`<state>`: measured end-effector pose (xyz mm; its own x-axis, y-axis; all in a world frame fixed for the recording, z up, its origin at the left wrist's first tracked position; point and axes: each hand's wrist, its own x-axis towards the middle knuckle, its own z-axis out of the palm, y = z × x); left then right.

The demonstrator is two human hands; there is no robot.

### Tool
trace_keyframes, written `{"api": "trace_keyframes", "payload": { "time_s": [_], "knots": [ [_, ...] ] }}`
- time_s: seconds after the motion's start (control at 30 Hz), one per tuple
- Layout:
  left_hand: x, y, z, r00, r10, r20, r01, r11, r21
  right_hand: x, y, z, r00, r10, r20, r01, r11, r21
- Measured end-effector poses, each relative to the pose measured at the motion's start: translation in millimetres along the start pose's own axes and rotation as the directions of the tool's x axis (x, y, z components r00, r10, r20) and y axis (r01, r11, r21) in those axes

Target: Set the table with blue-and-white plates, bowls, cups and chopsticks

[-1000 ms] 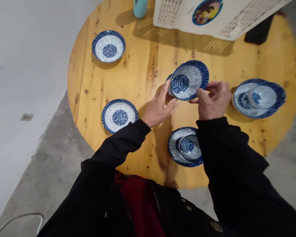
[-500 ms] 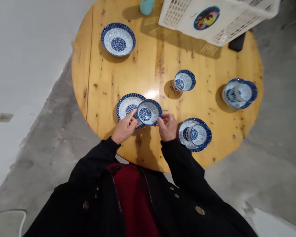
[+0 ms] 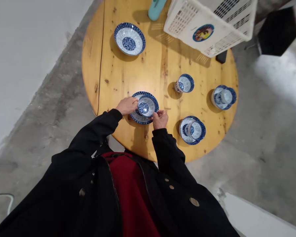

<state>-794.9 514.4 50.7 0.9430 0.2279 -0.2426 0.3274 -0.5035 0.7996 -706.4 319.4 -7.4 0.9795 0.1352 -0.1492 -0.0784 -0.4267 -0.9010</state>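
A small blue-and-white bowl (image 3: 149, 106) is over a larger patterned plate (image 3: 140, 119) near the table's front edge. My left hand (image 3: 127, 105) grips the small bowl's left rim, fingers closed at its edge. On the bowl's lower right side, my right hand (image 3: 160, 118) pinches the rim between thumb and fingers. The bowl covers much of the plate. Just right of my right hand stands another plate (image 3: 185, 133) with a small bowl (image 3: 196, 130) resting tilted in it.
Beyond my hands are a deep bowl (image 3: 185, 83) and a wide bowl (image 3: 130, 39). Stacked bowls (image 3: 218, 98) stand at the right. A white plastic crate (image 3: 187, 29), a turquoise bottle (image 3: 156, 10) and a black object (image 3: 221, 57) occupy the far side of the round table (image 3: 153, 72).
The small bowl has moved from the plate's right edge to more over its middle. My left hand has shifted from a pointing pose to the bowl's left rim. The camera view has turned.
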Motion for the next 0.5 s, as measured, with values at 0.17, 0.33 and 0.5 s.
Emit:
{"api": "trace_keyframes", "payload": {
  "time_s": [0.17,0.33,0.5],
  "knots": [
    [3,1,-10.4,0.999,-0.004,0.054,0.002,0.999,0.049,-3,-4,-2,1.0,0.012,0.01,-0.012,1.0,0.012],
    [5,3,-13.3,0.999,0.014,0.029,-0.017,0.996,0.092,-4,-6,-8,0.999,0.045,0.026,-0.046,0.998,0.047],
    [7,3,-8.0,1.0,0.024,-0.006,-0.023,0.991,0.133,-5,-4,-8,0.996,0.072,0.056,-0.079,0.989,0.126]
  ]
}}
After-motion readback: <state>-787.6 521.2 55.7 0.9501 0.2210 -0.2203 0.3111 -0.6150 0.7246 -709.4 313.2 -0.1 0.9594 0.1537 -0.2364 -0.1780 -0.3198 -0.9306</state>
